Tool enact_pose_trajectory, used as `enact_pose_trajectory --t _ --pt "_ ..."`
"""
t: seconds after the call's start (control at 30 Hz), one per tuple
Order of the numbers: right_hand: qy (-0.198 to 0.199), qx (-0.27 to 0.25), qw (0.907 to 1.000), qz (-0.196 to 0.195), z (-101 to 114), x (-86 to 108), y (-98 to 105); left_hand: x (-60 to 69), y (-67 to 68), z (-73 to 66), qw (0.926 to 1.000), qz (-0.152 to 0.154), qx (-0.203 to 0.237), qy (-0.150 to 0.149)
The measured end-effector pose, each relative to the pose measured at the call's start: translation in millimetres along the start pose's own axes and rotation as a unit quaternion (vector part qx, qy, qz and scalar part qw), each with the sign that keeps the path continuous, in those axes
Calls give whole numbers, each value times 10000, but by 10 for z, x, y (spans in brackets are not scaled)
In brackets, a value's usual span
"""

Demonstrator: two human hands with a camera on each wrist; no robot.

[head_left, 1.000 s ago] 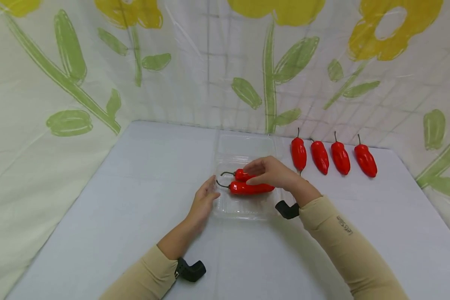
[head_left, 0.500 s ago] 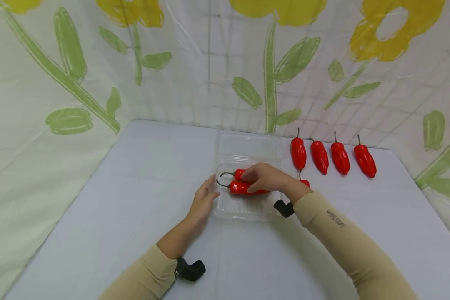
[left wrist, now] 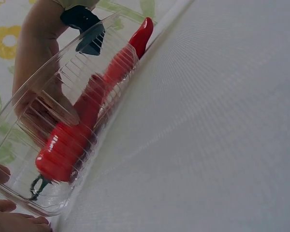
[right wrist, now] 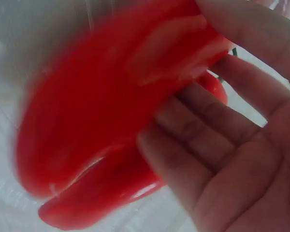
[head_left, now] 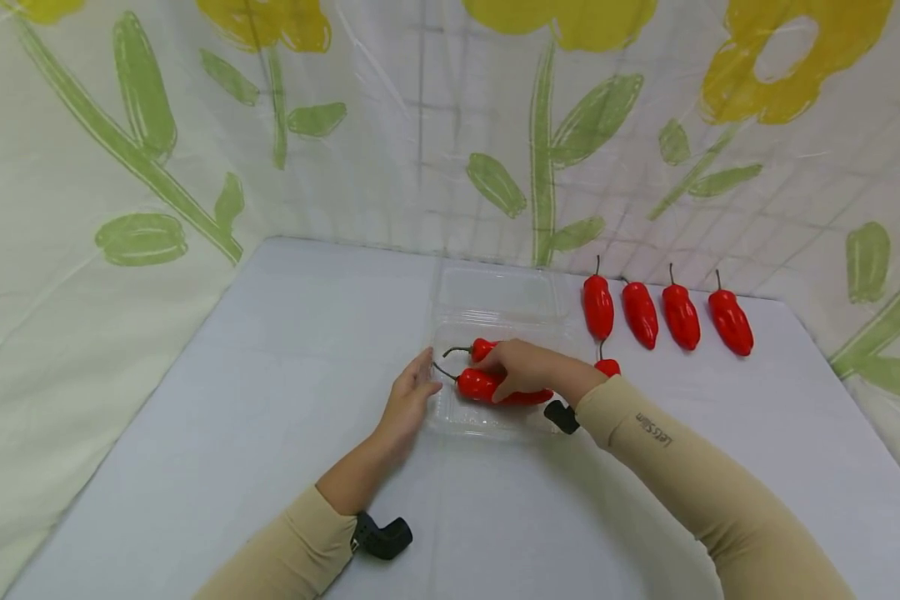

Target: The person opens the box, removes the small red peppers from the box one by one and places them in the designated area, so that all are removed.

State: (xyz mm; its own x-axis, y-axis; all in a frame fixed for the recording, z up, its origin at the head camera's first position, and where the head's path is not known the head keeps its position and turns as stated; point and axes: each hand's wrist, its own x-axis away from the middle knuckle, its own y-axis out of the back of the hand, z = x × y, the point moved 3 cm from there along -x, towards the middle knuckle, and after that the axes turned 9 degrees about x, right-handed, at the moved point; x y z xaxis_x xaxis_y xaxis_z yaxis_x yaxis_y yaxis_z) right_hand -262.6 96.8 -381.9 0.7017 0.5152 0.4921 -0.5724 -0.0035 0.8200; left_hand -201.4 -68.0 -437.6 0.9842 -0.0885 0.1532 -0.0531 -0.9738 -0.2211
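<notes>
A clear plastic clamshell container (head_left: 465, 423) lies opened out on the table, its lid (head_left: 495, 292) toward the back. Two red chili peppers lie crosswise in its near half, stems to the left. My right hand (head_left: 532, 367) reaches in and holds the nearer chili pepper (head_left: 477, 384) between thumb and fingers; in the right wrist view the fingers (right wrist: 183, 121) pass between the two peppers. The farther chili pepper (head_left: 482, 348) is partly hidden by that hand. My left hand (head_left: 408, 396) rests against the container's left side, fingers fairly straight.
Several more red chili peppers stand in a row at the back right, such as the rightmost pepper (head_left: 731, 322). Another pepper (head_left: 607, 367) shows behind my right wrist. A flower-printed curtain (head_left: 375, 167) hangs behind the white table (head_left: 307, 333).
My right hand has come down and left from above the peppers and taken hold of the nearer one. That pepper has shifted slightly toward me. The left hand stays put.
</notes>
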Motion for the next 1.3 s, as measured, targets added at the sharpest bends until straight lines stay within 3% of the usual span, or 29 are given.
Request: enact_pose_trajectory --t 0.17,0.3,0.43,0.53,0.7,0.97,1.13,1.3 --pt "-2 394 9990 215 27 23 -15 1 1 -2 9999 42 55 -76" --pt "345 632 9967 378 33 76 -8 -4 11 -1 9997 75 118 -195" --pt "767 459 9949 472 3 123 28 -21 8 -14 9992 106 183 -351" --pt "845 224 9954 387 -7 180 75 -28 9 -25 9989 68 175 -418" --pt "825 -46 9963 -218 -76 357 164 -27 14 -22 9995 -106 58 -303" --pt "438 -569 9914 -1095 -357 762 219 -1 21 -11 9996 -217 49 -162" --pt "120 -861 9831 -1613 -485 944 170 -3 23 -10 9997 -175 111 -126" --pt "-296 -1298 9676 -2145 -582 1092 90 0 21 -7 9998 -141 118 -78"
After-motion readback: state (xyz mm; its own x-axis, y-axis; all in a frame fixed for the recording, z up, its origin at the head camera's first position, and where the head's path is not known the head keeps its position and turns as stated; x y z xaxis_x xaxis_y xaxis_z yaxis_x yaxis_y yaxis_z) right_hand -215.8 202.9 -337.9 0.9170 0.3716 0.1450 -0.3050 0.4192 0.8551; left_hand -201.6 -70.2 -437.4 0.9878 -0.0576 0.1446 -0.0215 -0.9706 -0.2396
